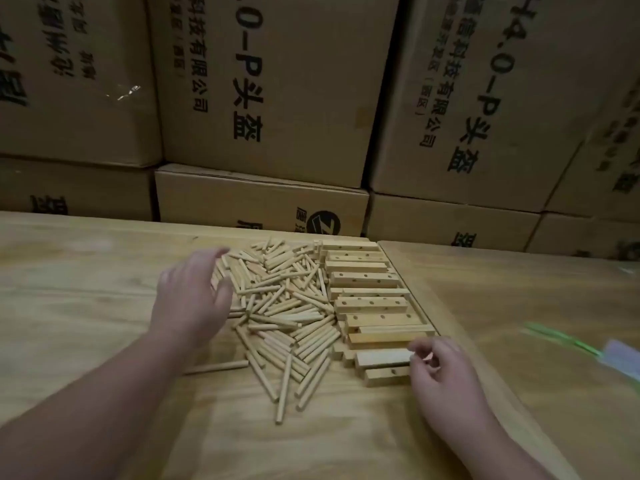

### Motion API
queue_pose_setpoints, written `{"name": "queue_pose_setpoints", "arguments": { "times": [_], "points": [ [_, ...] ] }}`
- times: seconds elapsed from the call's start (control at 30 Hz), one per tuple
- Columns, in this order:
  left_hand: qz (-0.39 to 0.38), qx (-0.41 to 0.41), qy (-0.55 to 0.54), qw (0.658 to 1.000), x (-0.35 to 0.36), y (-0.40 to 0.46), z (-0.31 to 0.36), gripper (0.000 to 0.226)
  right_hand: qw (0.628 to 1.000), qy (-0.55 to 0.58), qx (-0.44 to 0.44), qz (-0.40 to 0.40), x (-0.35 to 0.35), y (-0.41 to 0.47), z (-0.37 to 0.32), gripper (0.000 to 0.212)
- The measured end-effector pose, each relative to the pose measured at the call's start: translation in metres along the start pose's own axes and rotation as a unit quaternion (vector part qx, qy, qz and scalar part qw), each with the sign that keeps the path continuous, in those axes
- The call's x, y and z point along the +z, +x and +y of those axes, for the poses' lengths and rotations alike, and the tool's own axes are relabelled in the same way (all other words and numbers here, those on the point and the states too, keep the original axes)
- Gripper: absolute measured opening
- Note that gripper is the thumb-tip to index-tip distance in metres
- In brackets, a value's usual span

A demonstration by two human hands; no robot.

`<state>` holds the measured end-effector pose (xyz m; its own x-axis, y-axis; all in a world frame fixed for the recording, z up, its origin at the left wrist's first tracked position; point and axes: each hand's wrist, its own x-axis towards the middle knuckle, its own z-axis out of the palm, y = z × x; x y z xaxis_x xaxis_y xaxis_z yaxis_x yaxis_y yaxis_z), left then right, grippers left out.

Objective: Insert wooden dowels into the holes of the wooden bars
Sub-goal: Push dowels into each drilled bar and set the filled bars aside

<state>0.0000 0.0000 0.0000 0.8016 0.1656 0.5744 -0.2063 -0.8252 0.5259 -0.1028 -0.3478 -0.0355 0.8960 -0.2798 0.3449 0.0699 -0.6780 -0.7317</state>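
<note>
A loose heap of pale wooden dowels [287,306] lies in the middle of the wooden table [86,289]. To its right a row of wooden bars [367,282] with drilled holes runs from far to near. My left hand [190,299] hovers over the heap's left edge, fingers spread and straight, holding nothing. My right hand [443,372] sits by the right end of the nearest bars [384,374]; its fingers are curled loosely beside them. Whether the fingertips touch a bar is unclear.
Stacked cardboard boxes [277,98] form a wall right behind the table's far edge. A seam [415,299] between two tabletops runs along the bars' right side. A blurred green and pale object [588,348] lies at the right. A stray dowel [216,367] lies near my left forearm.
</note>
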Motion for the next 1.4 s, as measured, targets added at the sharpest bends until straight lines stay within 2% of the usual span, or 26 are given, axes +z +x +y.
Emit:
{"name": "queue_pose_setpoints", "arguments": {
  "times": [0.07, 0.1, 0.13, 0.23, 0.37, 0.43, 0.5, 0.57, 0.7, 0.83, 0.93, 1.1, 1.2, 1.3, 1.4],
  "points": [
    [-0.053, 0.105, -0.007, 0.993, -0.004, -0.003, -0.01, 0.046, 0.995, -0.082, -0.053, -0.009, 0.01, -0.006, 0.004, 0.026],
    [-0.057, 0.123, -0.03, 0.99, -0.009, -0.006, -0.019, 0.046, 0.991, -0.111, -0.074, -0.015, 0.014, -0.011, 0.01, 0.028],
    [-0.057, 0.094, -0.067, 0.992, -0.016, -0.014, -0.027, 0.047, 0.988, -0.127, -0.085, -0.023, 0.018, -0.015, 0.014, 0.03],
    [0.042, 0.004, -0.162, 0.986, -0.023, -0.04, -0.052, 0.052, 0.978, -0.179, -0.104, -0.038, 0.019, -0.013, 0.018, 0.032],
    [0.138, -0.088, -0.322, 0.932, -0.033, -0.061, -0.069, 0.055, 0.97, -0.214, -0.1, -0.052, 0.02, -0.015, 0.014, 0.029],
    [0.183, -0.138, -0.35, 0.908, -0.04, -0.061, -0.067, 0.051, 0.967, -0.227, -0.103, -0.048, 0.02, -0.015, 0.014, 0.029],
    [0.183, -0.189, -0.336, 0.904, -0.039, -0.066, -0.057, 0.049, 0.964, -0.242, -0.099, -0.039, 0.021, -0.015, 0.015, 0.031],
    [0.104, -0.193, -0.289, 0.932, -0.031, -0.077, -0.047, 0.055, 0.961, -0.256, -0.093, -0.038, 0.023, -0.016, 0.013, 0.034],
    [-0.089, -0.08, -0.169, 0.978, -0.017, -0.077, -0.039, 0.064, 0.955, -0.271, -0.117, -0.032, 0.027, -0.015, 0.014, 0.036],
    [-0.255, 0.026, -0.055, 0.965, 0.0, -0.077, -0.021, 0.052, 0.953, -0.271, -0.133, -0.039, 0.028, -0.014, 0.011, 0.03],
    [-0.318, 0.038, -0.013, 0.947, 0.008, -0.085, -0.017, 0.081, 0.954, -0.254, -0.149, -0.052, 0.029, -0.015, 0.008, 0.027],
    [-0.287, 0.021, -0.023, 0.957, 0.009, -0.085, -0.022, 0.096, 0.968, -0.184, -0.168, -0.031, 0.024, -0.018, -0.003, 0.021],
    [-0.277, 0.041, -0.011, 0.96, 0.013, -0.084, -0.014, 0.092, 0.97, -0.122, -0.208, 0.003, 0.031, -0.013, -0.032, 0.021],
    [-0.191, 0.018, -0.125, 0.973, 0.009, -0.079, -0.005, 0.07, 0.98, -0.024, -0.194, 0.023, 0.056, -0.007, -0.071, 0.012],
    [-0.106, -0.003, -0.26, 0.96, -0.004, -0.083, -0.005, 0.05, 0.981, 0.153, -0.119, 0.023, 0.09, -0.011, -0.104, 0.023]
  ]
}}
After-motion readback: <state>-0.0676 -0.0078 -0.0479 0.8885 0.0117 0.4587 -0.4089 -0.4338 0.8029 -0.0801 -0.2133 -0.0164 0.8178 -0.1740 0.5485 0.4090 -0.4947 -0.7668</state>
